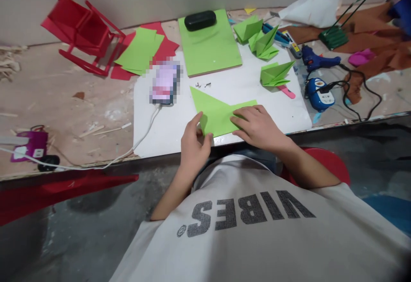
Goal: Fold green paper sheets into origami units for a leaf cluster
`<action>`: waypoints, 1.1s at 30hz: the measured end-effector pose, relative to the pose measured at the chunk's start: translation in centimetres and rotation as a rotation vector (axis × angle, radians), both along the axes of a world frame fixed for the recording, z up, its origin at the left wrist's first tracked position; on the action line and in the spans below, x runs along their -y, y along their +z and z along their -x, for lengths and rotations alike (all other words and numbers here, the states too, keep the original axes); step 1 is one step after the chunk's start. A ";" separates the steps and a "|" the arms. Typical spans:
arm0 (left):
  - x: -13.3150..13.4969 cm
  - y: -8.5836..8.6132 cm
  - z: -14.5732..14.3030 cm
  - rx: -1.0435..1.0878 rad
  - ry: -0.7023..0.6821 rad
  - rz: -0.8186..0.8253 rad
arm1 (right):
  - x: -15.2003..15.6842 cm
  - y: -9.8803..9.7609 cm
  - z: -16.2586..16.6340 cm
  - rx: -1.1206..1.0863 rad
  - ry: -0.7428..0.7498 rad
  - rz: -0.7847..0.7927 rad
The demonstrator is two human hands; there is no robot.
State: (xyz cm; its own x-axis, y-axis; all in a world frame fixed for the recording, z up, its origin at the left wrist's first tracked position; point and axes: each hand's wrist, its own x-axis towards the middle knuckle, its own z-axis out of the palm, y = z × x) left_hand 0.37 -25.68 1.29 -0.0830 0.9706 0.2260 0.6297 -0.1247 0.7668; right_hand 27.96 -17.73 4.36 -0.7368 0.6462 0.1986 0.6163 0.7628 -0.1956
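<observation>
Right of a phone (164, 85), the left hand (194, 141), thumb and fingers parted, and right hand (257, 126), fingers loosely spread, steady green paper (214, 114), apparently mid-fold and needing a firm crease.

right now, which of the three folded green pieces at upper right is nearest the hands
The front folded piece by the pink strip; the other two sit farther back.

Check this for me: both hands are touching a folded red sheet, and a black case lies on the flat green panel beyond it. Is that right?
Not quite: the head view shows that the folded sheet touched by the left hand and right hand is green, not red. The rest stands.
</observation>
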 end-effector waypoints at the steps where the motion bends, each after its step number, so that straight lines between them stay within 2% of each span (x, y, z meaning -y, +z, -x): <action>1: -0.3 -0.1 0.1 0.027 0.006 -0.007 | 0.0 0.0 0.3 -0.005 0.024 -0.018; 4: -0.9 0.3 -0.1 0.178 0.027 -0.002 | 0.6 -0.2 1.6 -0.056 0.094 -0.129; 8: -1.3 1.9 -0.9 0.447 0.052 0.044 | 1.4 0.2 3.3 -0.187 0.118 -0.347; 11: -1.7 3.4 -0.9 0.517 0.061 -0.044 | 0.7 1.2 3.4 -0.297 0.118 -0.490; 13: -2.1 4.4 -0.4 0.438 0.032 -0.187 | -0.2 2.3 2.9 -0.356 0.107 -0.499; 15: -2.6 5.4 0.4 0.247 -0.010 -0.324 | -1.3 3.8 2.3 -0.417 0.108 -0.432; 17: -3.2 6.6 1.1 0.012 -0.015 -0.400 | -2.2 5.5 1.9 -0.475 0.116 -0.335; 19: -3.9 7.9 1.7 -0.134 0.003 -0.441 | -2.9 7.2 1.8 -0.513 0.121 -0.242; 21: -4.8 9.3 2.0 -0.188 0.006 -0.484 | -3.6 8.8 2.0 -0.545 0.130 -0.192; 24: -6.1 10.9 2.5 -0.207 -0.042 -0.537 | -4.8 10.3 2.4 -0.586 0.148 -0.208; 27: -6.7 12.0 3.0 -0.270 -0.063 -0.623 | -6.1 10.5 2.4 -0.595 0.144 -0.237; 29: -6.7 12.2 3.3 -0.331 -0.071 -0.669 | -6.7 9.9 2.0 -0.577 0.120 -0.206; 31: -6.3 11.7 3.5 -0.401 -0.118 -0.623 | -7.2 8.8 1.2 -0.514 0.100 -0.130; 33: -5.8 10.5 3.6 -0.502 -0.192 -0.501 | -7.5 7.3 0.1 -0.394 0.079 -0.039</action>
State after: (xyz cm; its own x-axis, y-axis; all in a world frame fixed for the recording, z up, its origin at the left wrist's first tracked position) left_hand -3.19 -19.92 11.77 0.3082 0.7280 0.6124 0.8218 -0.5280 0.2142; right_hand 27.88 -10.25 11.66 -0.6465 0.5769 0.4992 0.4386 0.8164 -0.3756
